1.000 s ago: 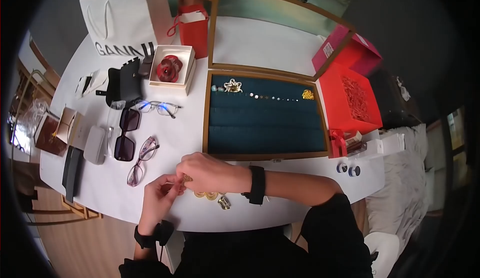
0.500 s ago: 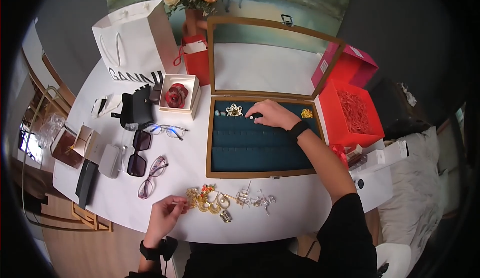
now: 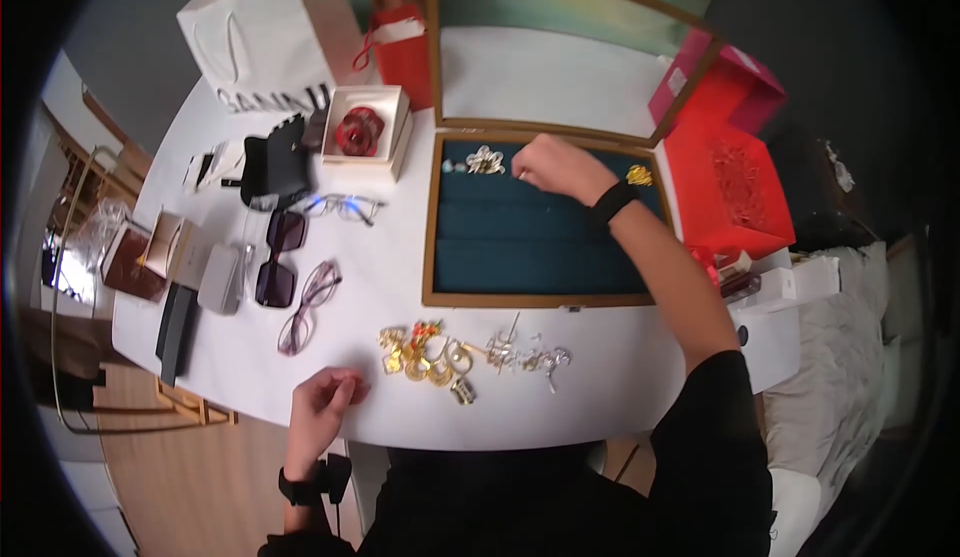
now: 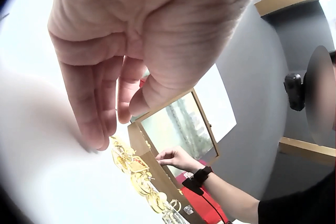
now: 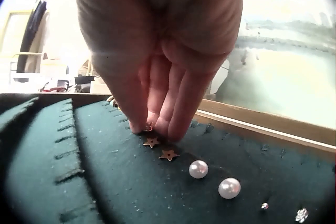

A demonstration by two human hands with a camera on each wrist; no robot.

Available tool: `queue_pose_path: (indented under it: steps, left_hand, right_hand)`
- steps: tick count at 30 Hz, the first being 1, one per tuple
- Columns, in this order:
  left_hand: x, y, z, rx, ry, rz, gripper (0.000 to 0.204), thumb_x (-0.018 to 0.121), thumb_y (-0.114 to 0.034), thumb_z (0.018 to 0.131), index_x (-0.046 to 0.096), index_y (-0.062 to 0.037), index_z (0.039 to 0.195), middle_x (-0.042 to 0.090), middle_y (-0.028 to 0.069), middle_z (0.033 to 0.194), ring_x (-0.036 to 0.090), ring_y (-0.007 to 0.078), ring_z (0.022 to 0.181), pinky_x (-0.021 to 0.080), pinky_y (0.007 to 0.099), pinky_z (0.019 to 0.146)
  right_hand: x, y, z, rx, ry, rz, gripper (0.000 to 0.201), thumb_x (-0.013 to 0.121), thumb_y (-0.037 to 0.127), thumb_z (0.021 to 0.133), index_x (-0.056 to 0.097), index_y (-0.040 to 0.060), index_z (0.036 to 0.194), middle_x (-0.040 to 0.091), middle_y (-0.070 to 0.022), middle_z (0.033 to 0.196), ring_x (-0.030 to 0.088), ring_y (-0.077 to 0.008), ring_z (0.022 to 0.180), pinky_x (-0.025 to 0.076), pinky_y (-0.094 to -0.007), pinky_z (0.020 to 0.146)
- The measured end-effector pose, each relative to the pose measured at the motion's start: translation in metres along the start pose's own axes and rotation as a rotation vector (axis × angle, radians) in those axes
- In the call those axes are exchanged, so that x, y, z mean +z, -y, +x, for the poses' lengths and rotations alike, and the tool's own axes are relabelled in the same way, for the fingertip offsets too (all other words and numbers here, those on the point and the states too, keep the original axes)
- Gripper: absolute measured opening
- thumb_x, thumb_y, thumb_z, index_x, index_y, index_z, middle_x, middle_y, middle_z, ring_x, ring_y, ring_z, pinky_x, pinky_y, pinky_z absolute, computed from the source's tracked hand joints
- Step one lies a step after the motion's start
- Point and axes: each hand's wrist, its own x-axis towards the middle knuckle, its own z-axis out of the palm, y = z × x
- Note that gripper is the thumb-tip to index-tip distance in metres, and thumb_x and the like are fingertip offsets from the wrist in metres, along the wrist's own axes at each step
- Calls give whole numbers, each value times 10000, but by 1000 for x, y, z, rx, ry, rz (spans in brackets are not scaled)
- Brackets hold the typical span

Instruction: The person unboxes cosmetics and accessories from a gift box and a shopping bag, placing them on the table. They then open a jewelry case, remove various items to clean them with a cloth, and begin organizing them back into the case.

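My right hand point(image 3: 565, 169) reaches over the top row of the dark green lined jewelry box point(image 3: 540, 272). In the right wrist view its thumb and fingertips pinch a small gold star stud point(image 5: 148, 127) at the lining. Beside it sit two gold star studs point(image 5: 169, 154), two pearl studs point(image 5: 229, 188) and smaller sparkly studs. A silver flower piece point(image 3: 486, 161) lies left of this hand, a gold flower point(image 3: 638, 175) to its right. My left hand point(image 3: 322, 407) hovers by the table's front, fingers loosely bent and holding nothing, left of the gold jewelry pile point(image 3: 425, 354).
Silver jewelry point(image 3: 530, 355) lies right of the gold pile. Sunglasses point(image 3: 280, 257), patterned glasses point(image 3: 309, 307) and clear glasses point(image 3: 345, 207) lie on the left. The box's glass lid point(image 3: 560, 75) stands raised. A red box point(image 3: 730, 192) flanks it; a white paper bag point(image 3: 270, 37) stands behind.
My right hand has moved from beside the left hand at the gold jewelry up to the box's top row. The left hand has drawn slightly away from the gold pile.
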Motion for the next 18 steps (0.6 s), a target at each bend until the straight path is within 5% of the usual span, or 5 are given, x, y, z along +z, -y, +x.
queue_pose_path:
  steps: [11, 14, 18]
  left_hand:
    - [-2, 6, 3, -1, -20, -19, 159, 515, -53, 939, 620, 60, 975, 658, 76, 872, 647, 141, 790, 529, 260, 754]
    - [-2, 9, 6, -10, -3, -36, 156, 517, -53, 937, 621, 59, 966, 657, 75, 865, 645, 140, 780, 529, 258, 742]
    - [0, 6, 11, -48, 44, -60, 146, 527, -48, 932, 617, 60, 973, 657, 75, 853, 642, 138, 773, 529, 257, 734]
  right_hand:
    - [-10, -6, 5, 120, 113, 287, 187, 591, -53, 694, 682, 41, 827, 672, -119, 756, 652, -270, 738, 513, -361, 677]
    - [-7, -6, 4, -62, 64, 172, 183, 590, -40, 713, 674, 29, 861, 663, -138, 746, 647, -277, 690, 506, -337, 647]
    - [-20, 5, -1, -18, 113, 163, 184, 619, -35, 712, 686, 26, 872, 675, -143, 766, 658, -262, 700, 512, -325, 647]
